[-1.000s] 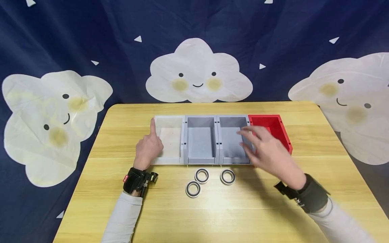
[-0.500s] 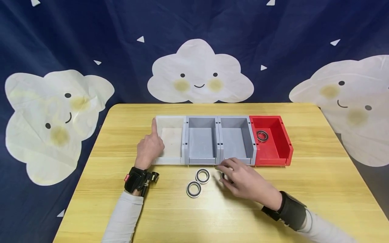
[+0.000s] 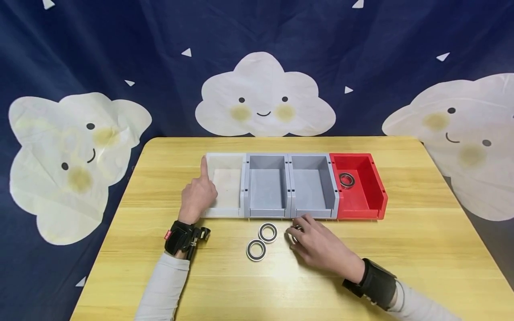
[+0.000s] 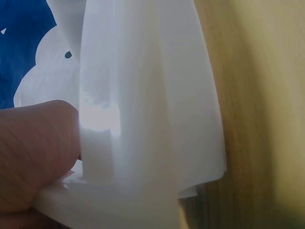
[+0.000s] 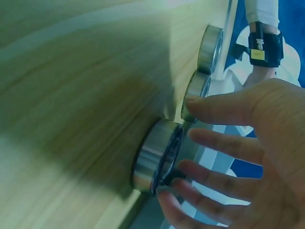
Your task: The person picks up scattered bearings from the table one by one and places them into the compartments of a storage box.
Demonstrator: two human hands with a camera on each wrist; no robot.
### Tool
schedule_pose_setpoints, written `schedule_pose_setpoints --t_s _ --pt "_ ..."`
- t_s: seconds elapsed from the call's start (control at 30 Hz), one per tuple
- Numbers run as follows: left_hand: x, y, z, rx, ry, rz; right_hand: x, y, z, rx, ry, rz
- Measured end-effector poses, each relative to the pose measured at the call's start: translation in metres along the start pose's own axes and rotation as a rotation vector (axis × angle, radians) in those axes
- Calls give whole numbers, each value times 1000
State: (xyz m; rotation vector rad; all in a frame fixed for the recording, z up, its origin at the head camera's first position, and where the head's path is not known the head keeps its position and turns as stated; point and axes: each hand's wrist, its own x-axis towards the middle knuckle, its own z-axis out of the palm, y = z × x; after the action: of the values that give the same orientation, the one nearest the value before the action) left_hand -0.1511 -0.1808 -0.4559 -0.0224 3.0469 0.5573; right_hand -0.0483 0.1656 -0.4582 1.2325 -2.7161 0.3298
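My left hand point(image 3: 196, 196) is at the left side of a white bin point(image 3: 227, 194), index finger straight along the side edge. In the left wrist view the thumb point(image 4: 40, 148) passes behind the bin's wall, holding it. My right hand point(image 3: 321, 247) is over a ball bearing point(image 5: 148, 160) on the table, in front of the right grey bin point(image 3: 313, 189). Several fingertips reach the bearing's rim, while the thumb stands apart from it. Two more bearings, an upper one point(image 3: 262, 232) and a lower one point(image 3: 249, 250), lie side by side to the left.
Another grey bin point(image 3: 267, 189) stands beside the white one. At the row's right end, a red bin point(image 3: 360, 215) has a bearing point(image 3: 352, 180) inside, near its left wall. The wooden table point(image 3: 417, 187) meets a dark blue cloud-patterned curtain point(image 3: 361, 40) at the back.
My right hand has moved from between the right grey bin and the red bin down to the right-hand bearing. A bearing now shows in the red bin. The left hand stays in place.
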Motion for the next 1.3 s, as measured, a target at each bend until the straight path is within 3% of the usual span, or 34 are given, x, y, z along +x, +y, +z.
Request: schedule_pose_setpoints --t_s 0.23,0.4,0.7,1.3 --pt "0 0 0 3 -4 -5 1 -5 2 -17 -19 54" --pt "0 0 0 -1 3 0 2 -4 1 14 -34 48" --pt "0 0 0 -2 -4 -8 -2 -2 -1 44 -117 73" --pt "0 1 0 -4 -4 -13 -5 -3 -2 80 -131 105"
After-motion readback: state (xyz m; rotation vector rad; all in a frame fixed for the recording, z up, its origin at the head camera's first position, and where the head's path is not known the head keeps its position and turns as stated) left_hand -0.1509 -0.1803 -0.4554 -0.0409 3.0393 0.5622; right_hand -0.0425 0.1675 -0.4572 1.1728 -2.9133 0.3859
